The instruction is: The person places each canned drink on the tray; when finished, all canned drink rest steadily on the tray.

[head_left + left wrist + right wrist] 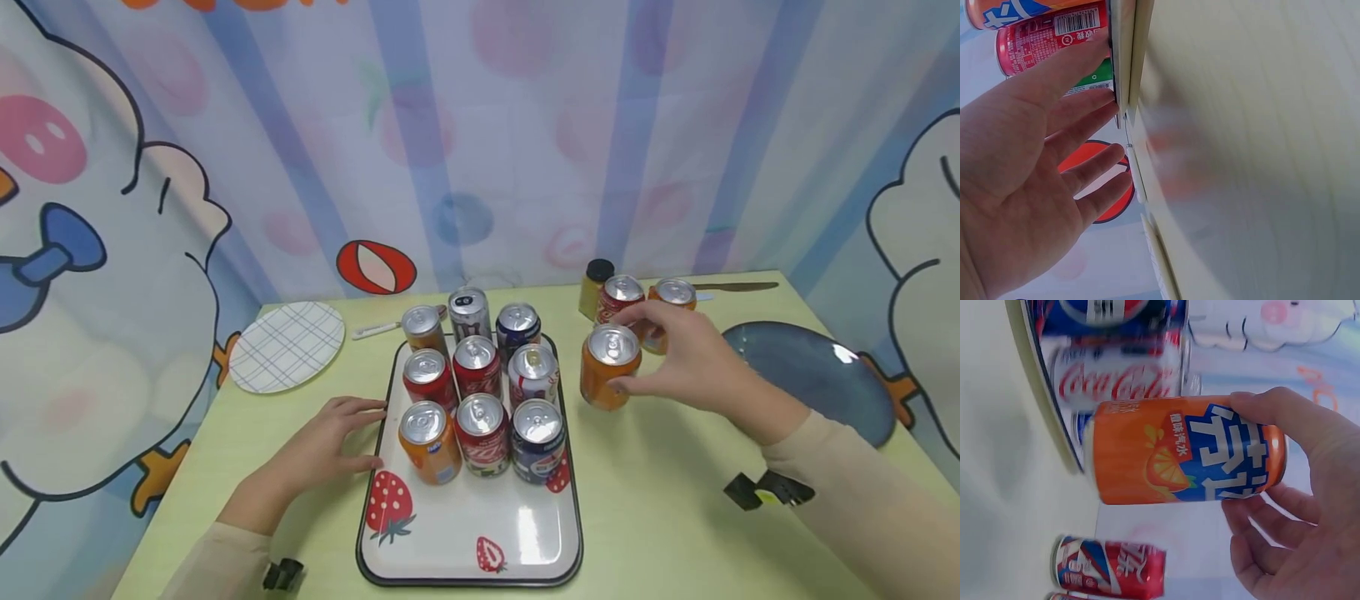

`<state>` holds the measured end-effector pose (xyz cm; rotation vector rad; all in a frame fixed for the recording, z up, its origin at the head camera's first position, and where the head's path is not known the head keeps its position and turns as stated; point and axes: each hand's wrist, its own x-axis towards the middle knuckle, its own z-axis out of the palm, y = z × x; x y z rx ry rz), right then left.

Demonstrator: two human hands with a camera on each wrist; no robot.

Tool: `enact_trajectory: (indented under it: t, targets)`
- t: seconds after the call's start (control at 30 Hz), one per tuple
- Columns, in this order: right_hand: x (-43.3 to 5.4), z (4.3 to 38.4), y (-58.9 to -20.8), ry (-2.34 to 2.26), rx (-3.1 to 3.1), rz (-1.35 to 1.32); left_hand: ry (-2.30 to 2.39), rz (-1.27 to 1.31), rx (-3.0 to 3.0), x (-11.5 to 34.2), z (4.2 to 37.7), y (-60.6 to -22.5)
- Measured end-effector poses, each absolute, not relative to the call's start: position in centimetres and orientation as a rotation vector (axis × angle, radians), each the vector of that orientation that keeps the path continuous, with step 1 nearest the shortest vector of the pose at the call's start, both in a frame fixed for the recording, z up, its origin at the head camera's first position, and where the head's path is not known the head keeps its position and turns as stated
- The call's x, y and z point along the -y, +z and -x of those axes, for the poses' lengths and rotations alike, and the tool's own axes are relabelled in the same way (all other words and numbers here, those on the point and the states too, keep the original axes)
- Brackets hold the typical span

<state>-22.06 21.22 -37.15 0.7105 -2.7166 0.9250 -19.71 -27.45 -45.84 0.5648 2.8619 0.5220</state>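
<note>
My right hand point(686, 358) pinches an orange soda can point(602, 379) near its top, thumb on one side and fingers on the other. The can is upright, just right of the white strawberry-patterned tray point(450, 542); in the right wrist view its orange-fruit label point(1166, 469) faces the camera. My left hand point(326, 450) is at the tray's left edge, fingers extended, fingertips right at the rim. On the tray stand several cans in rows, with an orange can point(430, 450), a red can point(482, 442) and a dark blue can point(537, 446) in front.
Behind the held can stand a red can point(611, 304), another orange can point(678, 293) and a black-lidded jar point(592, 292). A dark blue oval plate point(810, 375) lies at right, a checked white plate point(288, 350) at left. A white-handled utensil point(375, 331) lies behind the tray.
</note>
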Motion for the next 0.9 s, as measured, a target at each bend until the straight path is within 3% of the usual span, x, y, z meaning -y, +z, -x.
enact_trajectory:
  t: [0.47, 0.9]
  targets:
    - [-17.1, 14.0, -35.9, 1.152, 2.714, -1.018, 0.513, -0.54, -2.857, 27.7, 19.7, -46.1]
    - [-9.1, 11.3, -39.2, 1.424, 2.526, -1.15, 0.513, -0.528, -2.852, 27.5, 19.9, -46.1]
